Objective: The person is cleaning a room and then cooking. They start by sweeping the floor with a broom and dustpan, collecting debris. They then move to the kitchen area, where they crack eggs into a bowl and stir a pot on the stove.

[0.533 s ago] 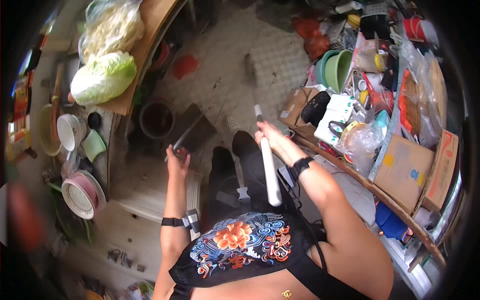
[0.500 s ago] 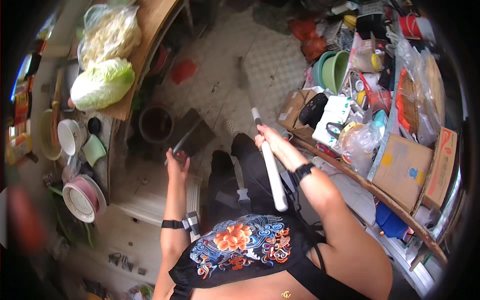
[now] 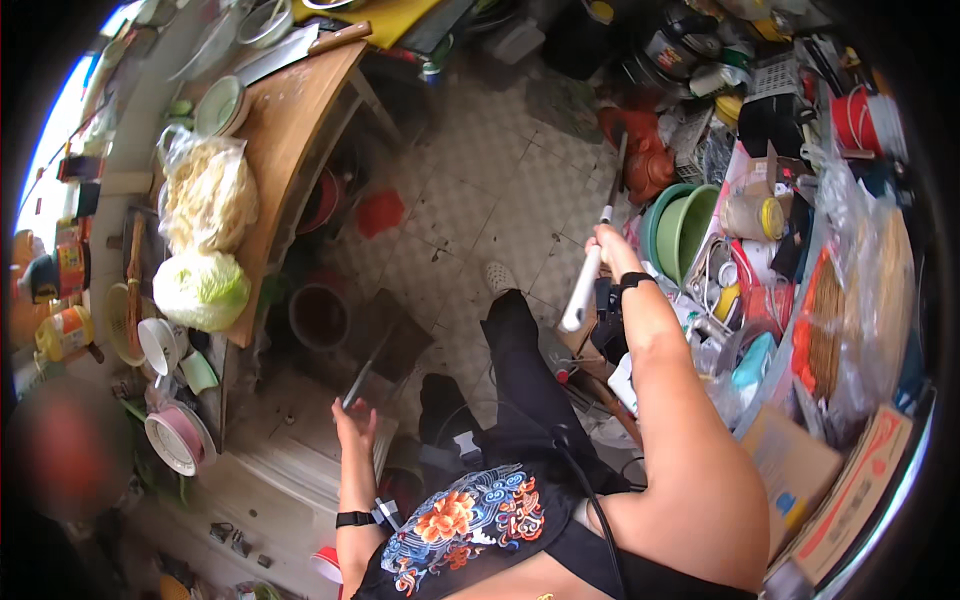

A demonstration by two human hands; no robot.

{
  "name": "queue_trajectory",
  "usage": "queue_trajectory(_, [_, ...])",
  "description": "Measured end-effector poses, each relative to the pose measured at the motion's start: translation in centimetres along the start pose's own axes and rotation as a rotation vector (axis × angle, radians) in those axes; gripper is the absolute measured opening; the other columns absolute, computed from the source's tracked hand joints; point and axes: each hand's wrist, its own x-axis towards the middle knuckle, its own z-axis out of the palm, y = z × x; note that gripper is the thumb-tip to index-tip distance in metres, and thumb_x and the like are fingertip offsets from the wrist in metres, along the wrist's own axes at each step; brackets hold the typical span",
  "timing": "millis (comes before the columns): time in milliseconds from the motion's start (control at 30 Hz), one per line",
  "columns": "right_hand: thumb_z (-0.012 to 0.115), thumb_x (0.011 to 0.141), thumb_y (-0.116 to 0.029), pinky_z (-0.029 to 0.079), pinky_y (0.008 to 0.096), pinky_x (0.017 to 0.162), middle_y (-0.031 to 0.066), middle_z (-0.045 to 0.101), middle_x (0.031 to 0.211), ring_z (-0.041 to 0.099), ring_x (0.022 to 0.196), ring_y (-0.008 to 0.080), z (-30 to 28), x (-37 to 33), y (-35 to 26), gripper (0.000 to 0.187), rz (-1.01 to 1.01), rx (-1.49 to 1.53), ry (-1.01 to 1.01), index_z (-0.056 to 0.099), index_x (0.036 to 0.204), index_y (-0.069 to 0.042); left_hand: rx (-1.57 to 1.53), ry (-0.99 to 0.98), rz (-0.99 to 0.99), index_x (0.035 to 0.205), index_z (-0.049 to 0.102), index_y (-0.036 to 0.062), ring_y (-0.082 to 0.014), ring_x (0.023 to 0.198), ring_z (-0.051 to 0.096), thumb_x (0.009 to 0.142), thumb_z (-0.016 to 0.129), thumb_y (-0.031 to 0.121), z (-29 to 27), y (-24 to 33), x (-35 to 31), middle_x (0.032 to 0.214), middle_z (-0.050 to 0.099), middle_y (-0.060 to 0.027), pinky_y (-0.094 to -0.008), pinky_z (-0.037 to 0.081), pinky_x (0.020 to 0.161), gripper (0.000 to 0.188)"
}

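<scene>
My right hand (image 3: 612, 250) grips a long white stick-like handle (image 3: 586, 285) that points up and away over the tiled floor, next to the cluttered shelves on the right. My left hand (image 3: 353, 424) is lower, near the middle, and holds a slim dark blade-like tool (image 3: 362, 376) that angles up from its fingers above a pale step. A black band sits on each wrist. My legs in dark trousers and a pale shoe (image 3: 498, 277) show between the two hands.
A wooden table (image 3: 295, 120) at the left carries a bag of pale noodles (image 3: 208, 195) and a cabbage (image 3: 201, 289). A dark bucket (image 3: 318, 317) stands below it. Bowls and cups (image 3: 170, 440) crowd the lower left. Green basins (image 3: 685, 225), boxes and bags fill the right shelves.
The view has swung. My right hand has carried the white handle up and farther away, toward the green basins. My left hand has stayed low with its tool.
</scene>
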Motion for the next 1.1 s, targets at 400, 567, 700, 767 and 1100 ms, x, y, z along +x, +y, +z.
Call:
queue_trajectory(400, [0.047,0.096,-0.026,0.036,0.0268,0.036,0.0009,0.04,0.059,0.04,0.042,0.0099,-3.7,-15.8,1.1,0.03,0.213,-0.089,-0.203,0.034,0.122,-0.029,-0.044,0.033,-0.017,0.087,0.059,0.0122,-0.0157,0.08,0.059,0.089,0.05,0.05,1.5,-2.1,-1.0,0.08,0.063,-0.0011,-0.0373,0.048,0.074,0.039])
queue_trajectory(567, [0.046,0.095,-0.023,0.034,0.0243,0.035,-0.0004,0.036,0.058,0.038,0.04,0.0096,-3.9,-11.9,-1.7,0.01,0.226,0.061,-0.044,0.037,0.096,-0.02,0.028,-0.006,0.008,0.087,0.059,0.0135,-0.0149,0.084,0.059,0.088,0.052,0.048,2.7,-2.2,-1.0,0.08,0.063,-0.0013,-0.0379,0.045,0.078,0.035])
queue_trajectory(700, [0.042,0.094,-0.017,0.035,0.0302,0.032,0.0034,0.037,0.053,0.04,0.037,0.0158,-4.5,-3.4,-4.6,0.007,0.169,-0.166,-0.039,0.039,0.093,-0.011,0.061,-0.015,0.024,0.099,0.056,0.0165,-0.0154,0.089,0.057,0.088,0.052,0.049,2.1,-3.3,-1.4,0.09,0.061,-0.0021,-0.0389,0.043,0.082,0.035])
queue_trajectory(767, [0.04,0.092,-0.015,0.035,0.0356,0.031,0.006,0.039,0.05,0.042,0.036,0.0199,-4.6,-0.1,-5.2,0.007,0.104,-0.332,-0.061,0.04,0.094,-0.008,0.078,-0.014,0.027,0.107,0.052,0.018,-0.0165,0.096,0.053,0.088,0.052,0.049,2.6,-4.0,-2.1,0.098,0.058,-0.0038,-0.0395,0.042,0.083,0.037])
queue_trajectory(1100, [0.042,0.096,-0.017,0.034,0.0291,0.031,0.0026,0.037,0.051,0.039,0.035,0.0138,-5.8,-18.2,-4.8,0.014,0.286,-0.433,-0.254,0.037,0.109,-0.016,0.147,0.013,0.036,0.118,0.051,0.0111,-0.0175,0.106,0.049,0.085,0.06,0.048,4.5,-7.2,-1.8,0.115,0.053,-0.0029,-0.04,0.041,0.089,0.051])
